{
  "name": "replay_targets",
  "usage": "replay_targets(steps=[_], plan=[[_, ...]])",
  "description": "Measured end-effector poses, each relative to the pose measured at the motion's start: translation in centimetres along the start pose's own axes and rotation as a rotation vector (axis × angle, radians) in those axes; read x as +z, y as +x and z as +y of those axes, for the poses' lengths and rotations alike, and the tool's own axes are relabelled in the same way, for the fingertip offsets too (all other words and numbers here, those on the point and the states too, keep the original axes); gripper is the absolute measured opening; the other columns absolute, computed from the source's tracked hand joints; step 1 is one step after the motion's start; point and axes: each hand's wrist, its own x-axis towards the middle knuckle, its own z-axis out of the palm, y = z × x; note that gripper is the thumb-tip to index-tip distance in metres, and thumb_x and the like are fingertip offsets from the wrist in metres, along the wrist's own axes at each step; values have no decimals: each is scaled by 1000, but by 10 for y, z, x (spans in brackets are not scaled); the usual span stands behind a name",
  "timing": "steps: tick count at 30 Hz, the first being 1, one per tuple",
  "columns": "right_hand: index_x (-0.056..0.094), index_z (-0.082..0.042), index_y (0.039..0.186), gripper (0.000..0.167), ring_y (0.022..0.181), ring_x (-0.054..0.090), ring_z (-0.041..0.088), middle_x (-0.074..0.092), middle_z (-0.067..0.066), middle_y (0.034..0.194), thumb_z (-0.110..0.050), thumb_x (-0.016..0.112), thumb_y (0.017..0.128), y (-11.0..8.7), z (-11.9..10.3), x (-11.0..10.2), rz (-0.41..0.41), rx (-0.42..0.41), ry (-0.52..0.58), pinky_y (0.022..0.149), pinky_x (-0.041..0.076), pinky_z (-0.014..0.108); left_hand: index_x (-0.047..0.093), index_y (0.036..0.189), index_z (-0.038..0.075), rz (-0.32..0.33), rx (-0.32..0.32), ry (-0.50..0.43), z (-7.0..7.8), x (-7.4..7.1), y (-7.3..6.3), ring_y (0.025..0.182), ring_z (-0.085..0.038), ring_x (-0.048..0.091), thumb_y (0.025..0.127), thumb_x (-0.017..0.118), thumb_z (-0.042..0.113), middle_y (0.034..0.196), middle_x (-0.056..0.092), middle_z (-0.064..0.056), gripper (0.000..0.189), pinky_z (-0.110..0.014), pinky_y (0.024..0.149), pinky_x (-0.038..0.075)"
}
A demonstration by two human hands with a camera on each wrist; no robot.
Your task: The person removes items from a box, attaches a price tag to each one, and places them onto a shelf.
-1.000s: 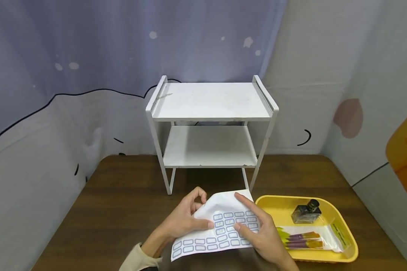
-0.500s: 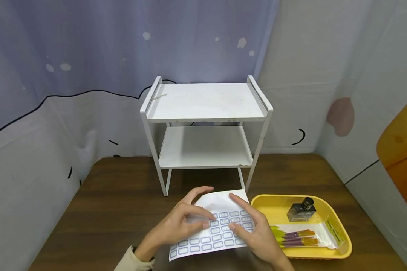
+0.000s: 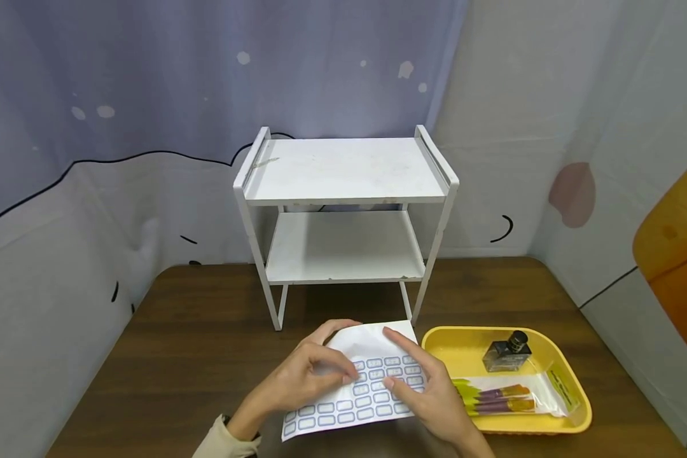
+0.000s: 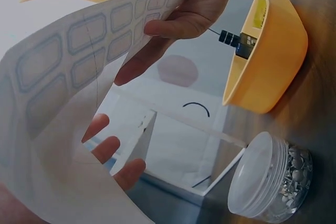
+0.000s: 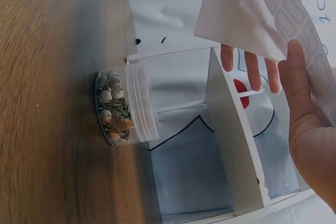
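A white sheet of label stickers (image 3: 372, 401) with blue-outlined boxes is held up between both hands, curving a little. My right hand (image 3: 435, 394) grips its right side, thumb on the printed face and fingers behind. On the left part of the sheet, my left hand (image 3: 303, 375) brings its thumb and index fingertip together at a label near the middle. Whether a label edge has lifted cannot be made out. In the right wrist view, some left fingers (image 5: 253, 72) extend behind the sheet (image 5: 236, 19).
A white two-tier shelf (image 3: 343, 248) stands at the table's back. On the right, a yellow basket (image 3: 581, 407) holds a dark-capped glass bottle (image 3: 506, 353) and a plastic packet (image 3: 509, 395). A clear jar (image 5: 139, 103) of round-headed metal pins stands on the wooden table (image 3: 194, 356).
The left index finger has left its spot behind the sheet's edge and come over the printed face to meet the thumb. My right hand keeps its hold. The head view has shifted slightly.
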Motion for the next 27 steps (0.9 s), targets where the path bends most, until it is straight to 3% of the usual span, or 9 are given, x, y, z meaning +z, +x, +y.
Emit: replay_targets(steps=[4, 15, 22, 27], plan=[[42, -5, 150, 63, 106, 66, 7, 51, 31, 139, 5, 63, 92, 1, 1, 0, 8, 10, -18, 85, 57, 27, 78, 86, 17, 5, 25, -17, -3, 0, 0, 126, -25, 50, 79, 72, -5, 143, 51, -11, 24, -33, 106, 40], [40, -2, 150, 62, 104, 67, 8, 52, 34, 136, 6, 61, 92, 2, 3, 1, -3, 1, -4, 81, 59, 32, 78, 86, 15, 3, -16, -106, -2, 1, 2, 126, -22, 48, 82, 71, -1, 145, 50, -9, 18, -30, 106, 39], [40, -3, 151, 63, 105, 67, 8, 50, 33, 138, 6, 61, 93, 2, 4, 0, -14, 11, 4, 82, 59, 32, 77, 86, 15, 5, -19, -116, -3, 2, 3, 127, -21, 48, 84, 71, 2, 143, 51, -10, 15, -29, 106, 39], [38, -2, 151, 63, 104, 68, 9, 50, 34, 137, 6, 61, 93, 1, 4, 0, -24, 1, 10, 81, 59, 33, 76, 88, 10, 19, 46, -164, -7, 1, 4, 125, -21, 51, 86, 71, 0, 139, 54, -15, 11, -28, 105, 40]])
